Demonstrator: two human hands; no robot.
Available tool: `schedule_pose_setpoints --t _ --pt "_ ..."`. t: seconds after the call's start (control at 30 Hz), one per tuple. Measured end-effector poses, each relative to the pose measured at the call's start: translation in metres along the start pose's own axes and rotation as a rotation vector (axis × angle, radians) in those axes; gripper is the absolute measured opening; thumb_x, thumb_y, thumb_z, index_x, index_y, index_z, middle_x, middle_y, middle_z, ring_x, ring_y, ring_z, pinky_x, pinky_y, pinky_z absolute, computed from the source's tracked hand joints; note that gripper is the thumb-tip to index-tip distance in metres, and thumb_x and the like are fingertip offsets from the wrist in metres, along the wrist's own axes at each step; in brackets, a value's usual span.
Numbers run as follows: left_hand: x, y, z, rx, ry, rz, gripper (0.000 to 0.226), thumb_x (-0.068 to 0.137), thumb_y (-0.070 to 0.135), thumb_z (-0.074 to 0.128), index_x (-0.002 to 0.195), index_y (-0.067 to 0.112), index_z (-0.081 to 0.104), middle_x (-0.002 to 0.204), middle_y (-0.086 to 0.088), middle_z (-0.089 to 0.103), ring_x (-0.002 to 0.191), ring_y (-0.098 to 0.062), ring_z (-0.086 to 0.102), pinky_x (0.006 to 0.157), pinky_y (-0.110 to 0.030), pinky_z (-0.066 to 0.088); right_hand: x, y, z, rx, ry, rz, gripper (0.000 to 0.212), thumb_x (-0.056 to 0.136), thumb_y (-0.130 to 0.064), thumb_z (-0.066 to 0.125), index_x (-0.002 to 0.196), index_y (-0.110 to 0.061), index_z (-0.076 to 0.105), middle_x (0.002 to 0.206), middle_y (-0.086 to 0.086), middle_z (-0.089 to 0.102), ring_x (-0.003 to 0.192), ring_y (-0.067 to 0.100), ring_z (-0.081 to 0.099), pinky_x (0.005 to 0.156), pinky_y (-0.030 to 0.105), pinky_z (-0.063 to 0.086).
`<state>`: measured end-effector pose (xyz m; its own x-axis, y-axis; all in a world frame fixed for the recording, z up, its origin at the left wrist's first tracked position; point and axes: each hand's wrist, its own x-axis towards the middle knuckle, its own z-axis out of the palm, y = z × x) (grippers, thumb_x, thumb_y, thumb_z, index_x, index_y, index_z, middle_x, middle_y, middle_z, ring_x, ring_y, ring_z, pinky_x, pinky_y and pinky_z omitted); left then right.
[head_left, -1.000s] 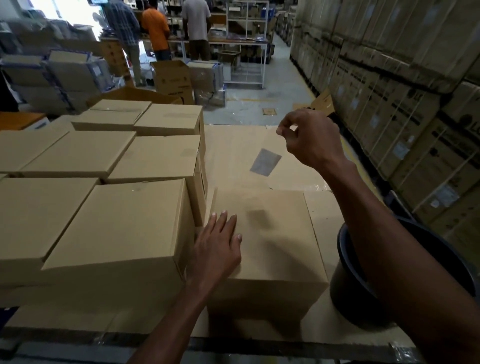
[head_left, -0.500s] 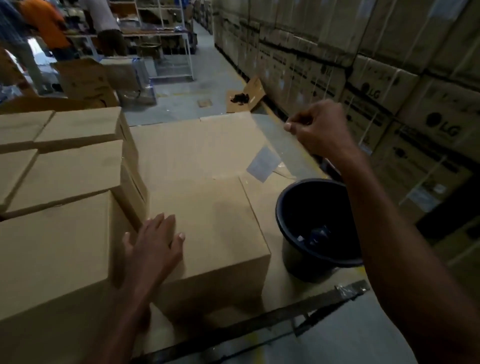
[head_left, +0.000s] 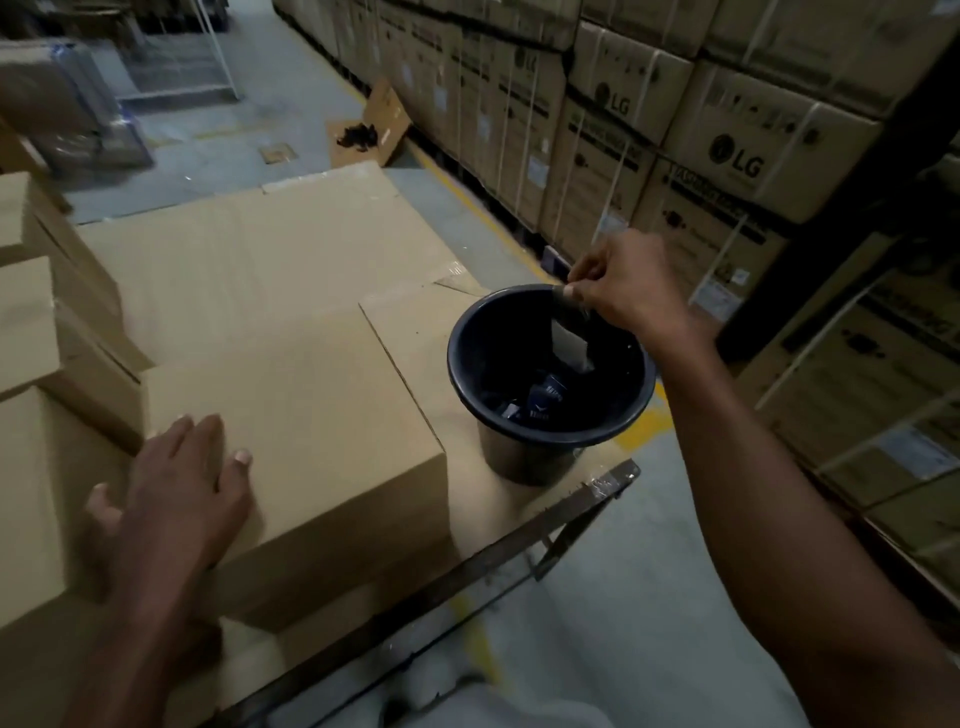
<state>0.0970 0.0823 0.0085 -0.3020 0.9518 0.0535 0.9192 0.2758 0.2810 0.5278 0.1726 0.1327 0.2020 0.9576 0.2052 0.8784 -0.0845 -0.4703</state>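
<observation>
My right hand (head_left: 623, 280) pinches a strip of clear tape with a pale paper patch (head_left: 570, 343) on it. The strip hangs down inside a black bucket (head_left: 467, 374), just under its far rim. Blue scraps (head_left: 543, 397) lie at the bucket's bottom. My left hand (head_left: 176, 488) rests flat, fingers straight, on the near left corner of a closed cardboard box (head_left: 322, 405). That box sits on flattened cardboard sheets (head_left: 249, 249) covering a metal-edged cart or table (head_left: 519, 551).
More closed cardboard boxes (head_left: 31, 322) stand to the left of the box. A wall of strapped LG cartons (head_left: 727, 145) runs along the right. A cardboard scrap (head_left: 374, 130) lies on the grey floor beyond, near a yellow floor line.
My right hand carried the taped paper from above the box down and right into the bucket's mouth. The view swung right and down. My left hand stayed on the box.
</observation>
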Motion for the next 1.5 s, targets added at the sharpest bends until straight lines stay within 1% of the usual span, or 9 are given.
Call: schedule_pose_setpoints --t 0.17,0.27,0.37,0.67,0.83,0.97,1.1,1.2,1.5 --pt "-0.002 0.0 -0.001 -0.002 -0.006 -0.005 0.052 0.104 0.049 0.044 0.153 0.032 0.041 0.166 0.002 0.032 0.153 -0.019 0.025 0.118 -0.063 0.014 0.001 0.009 0.023 -0.088 -0.043 0.028 0.003 0.082 -0.006 0.085 0.08 -0.005 0.083 0.077 0.015 0.075 0.07 0.024 0.071 0.072 0.044 0.063" --pt "-0.003 0.001 -0.001 -0.024 0.007 -0.013 0.052 0.104 0.048 0.044 0.154 0.032 0.041 0.166 0.004 0.032 0.154 -0.018 0.024 0.119 -0.062 0.013 0.004 0.009 0.034 -0.117 -0.083 0.034 0.012 0.082 0.007 0.075 0.08 -0.004 0.081 0.102 0.023 0.076 0.076 0.032 0.073 0.068 0.046 0.063" --pt "-0.003 0.002 0.0 -0.033 0.012 -0.016 0.052 0.104 0.047 0.045 0.154 0.032 0.04 0.166 0.005 0.031 0.154 -0.017 0.024 0.119 -0.062 0.013 0.007 0.008 0.041 -0.113 -0.102 0.038 0.019 0.081 0.009 0.072 0.085 -0.006 0.082 0.091 0.018 0.075 0.076 0.033 0.072 0.071 0.049 0.063" --pt "-0.004 0.002 0.002 -0.068 0.021 -0.008 0.054 0.103 0.044 0.047 0.155 0.031 0.039 0.167 0.005 0.029 0.155 -0.016 0.02 0.12 -0.057 0.017 -0.006 -0.028 0.051 0.071 -0.099 -0.075 0.019 0.094 -0.031 0.074 0.109 -0.02 0.079 0.098 0.002 0.075 0.093 0.02 0.07 0.086 0.04 0.059" --pt "-0.005 -0.004 0.005 -0.164 0.004 0.091 0.054 0.103 0.038 0.052 0.154 0.027 0.043 0.166 0.0 0.032 0.155 -0.02 0.024 0.12 -0.055 0.027 -0.038 -0.075 0.088 0.242 -0.301 -0.291 0.031 0.094 -0.035 0.073 0.123 -0.029 0.074 0.118 -0.006 0.073 0.11 0.012 0.067 0.1 0.039 0.055" --pt "-0.013 -0.007 0.004 -0.233 0.034 0.072 0.057 0.1 0.041 0.057 0.154 0.029 0.043 0.166 0.004 0.031 0.153 -0.019 0.026 0.116 -0.055 0.034 -0.069 -0.102 0.135 0.191 -0.48 -0.407 0.055 0.094 -0.042 0.071 0.147 -0.037 0.055 0.164 -0.003 0.036 0.147 0.02 0.038 0.118 0.045 0.039" --pt "-0.022 -0.014 0.007 -0.277 0.046 0.016 0.063 0.099 0.052 0.055 0.156 0.033 0.038 0.168 0.005 0.025 0.155 -0.019 0.021 0.116 -0.056 0.036 -0.082 -0.106 0.167 0.139 -0.489 -0.332 0.078 0.093 -0.055 0.067 0.159 -0.039 0.029 0.173 -0.003 0.005 0.157 0.028 0.015 0.12 0.049 0.029" --pt "-0.032 -0.013 0.007 -0.29 0.052 -0.021 0.064 0.099 0.058 0.044 0.158 0.035 0.034 0.169 0.008 0.021 0.157 -0.016 0.013 0.119 -0.056 0.033 -0.083 -0.101 0.179 0.209 -0.521 -0.233 0.091 0.091 -0.064 0.064 0.163 -0.037 0.013 0.173 -0.002 -0.006 0.156 0.033 0.02 0.12 0.05 0.033" --pt "-0.025 -0.009 0.01 -0.217 0.051 -0.014 0.056 0.107 0.048 0.037 0.16 0.031 0.03 0.171 0.006 0.016 0.158 -0.016 0.005 0.126 -0.042 0.019 -0.067 -0.101 0.2 0.436 -0.594 -0.1 0.109 0.088 -0.058 0.072 0.164 -0.017 0.005 0.165 0.011 0.033 0.147 0.034 0.039 0.118 0.048 0.038"
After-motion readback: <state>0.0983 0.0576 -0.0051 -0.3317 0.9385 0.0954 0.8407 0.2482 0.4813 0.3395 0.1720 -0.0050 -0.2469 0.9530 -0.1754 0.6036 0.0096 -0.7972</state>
